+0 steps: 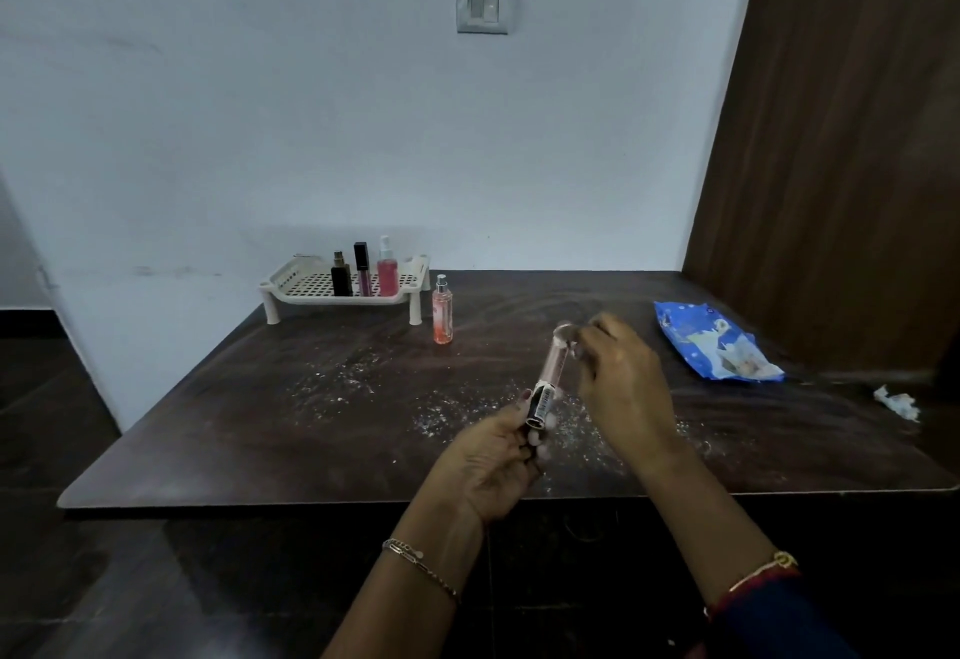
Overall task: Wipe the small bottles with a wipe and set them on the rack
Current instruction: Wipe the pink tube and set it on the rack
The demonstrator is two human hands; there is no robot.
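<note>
Small bottle, pink tube with black cap and barcode label: held tilted above the near middle of the table, cap end gripped in the curled fingers of the left hand, far end pinched by the right hand; what lies under those fingertips is too blurred to tell. Step judged: wiping; the next move calls for carrying it up and left to the rack, where three bottles stand in a row with open grid to their left, steering past the pink spray bottle just beside the rack's right leg. Room: open tabletop between hands and rack; wipe pack and crumpled wipe lie well right, the latter near the edge.
</note>
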